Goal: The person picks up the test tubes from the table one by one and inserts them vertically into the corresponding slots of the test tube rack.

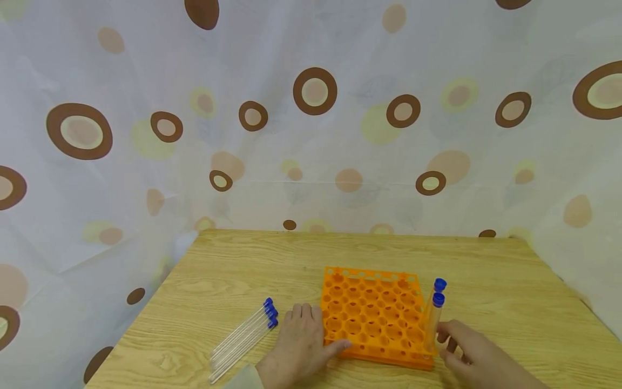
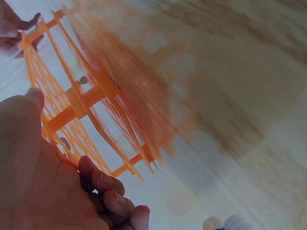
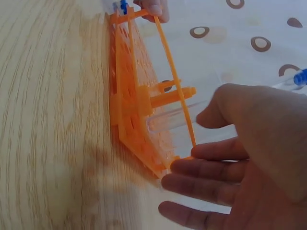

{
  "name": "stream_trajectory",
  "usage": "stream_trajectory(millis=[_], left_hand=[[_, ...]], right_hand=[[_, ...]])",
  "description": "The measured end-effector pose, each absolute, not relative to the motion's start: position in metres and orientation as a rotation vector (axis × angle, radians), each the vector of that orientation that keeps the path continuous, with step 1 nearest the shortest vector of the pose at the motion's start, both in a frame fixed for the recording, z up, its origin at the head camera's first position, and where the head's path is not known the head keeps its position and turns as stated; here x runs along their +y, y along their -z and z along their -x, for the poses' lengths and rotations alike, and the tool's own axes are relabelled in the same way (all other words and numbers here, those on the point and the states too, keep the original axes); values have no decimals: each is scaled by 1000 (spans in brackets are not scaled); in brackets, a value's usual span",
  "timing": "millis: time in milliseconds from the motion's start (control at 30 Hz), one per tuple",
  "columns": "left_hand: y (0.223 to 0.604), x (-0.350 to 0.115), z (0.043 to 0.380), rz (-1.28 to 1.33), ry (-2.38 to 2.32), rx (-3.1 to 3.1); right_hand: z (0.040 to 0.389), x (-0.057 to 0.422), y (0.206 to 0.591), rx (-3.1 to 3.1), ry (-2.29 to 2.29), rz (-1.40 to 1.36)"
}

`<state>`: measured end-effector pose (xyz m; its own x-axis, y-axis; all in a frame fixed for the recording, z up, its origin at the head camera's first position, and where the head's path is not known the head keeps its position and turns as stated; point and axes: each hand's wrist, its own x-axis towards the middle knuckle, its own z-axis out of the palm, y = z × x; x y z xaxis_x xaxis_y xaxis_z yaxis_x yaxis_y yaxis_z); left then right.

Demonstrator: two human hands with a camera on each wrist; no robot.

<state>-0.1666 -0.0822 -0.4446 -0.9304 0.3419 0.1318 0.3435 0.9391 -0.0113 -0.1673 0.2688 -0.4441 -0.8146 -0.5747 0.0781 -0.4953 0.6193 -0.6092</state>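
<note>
An orange test tube rack with rows of round holes stands on the table. My left hand holds its front left corner, thumb over the front edge and fingers along the side. Two clear test tubes with blue caps stand upright at the rack's right end. Beside them is my right hand; in the right wrist view its fingers are spread and loosely extended, thumb apart from them. A clear tube passes down through the rack's top plate there, its cap beyond the hand.
Several clear test tubes with blue caps lie side by side on the wooden table, left of the rack. A white curtain with brown and beige circles hangs behind the table and along its sides.
</note>
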Motion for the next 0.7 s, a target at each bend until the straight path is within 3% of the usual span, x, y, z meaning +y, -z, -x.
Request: stream_trajectory(millis=[233,700], left_hand=[[445,-81,166,512,-21,-2945],[446,-81,166,524,-58,-2940]], right_hand=[[164,256,440,2770,739,659],[157,233,468,3295,281,762]])
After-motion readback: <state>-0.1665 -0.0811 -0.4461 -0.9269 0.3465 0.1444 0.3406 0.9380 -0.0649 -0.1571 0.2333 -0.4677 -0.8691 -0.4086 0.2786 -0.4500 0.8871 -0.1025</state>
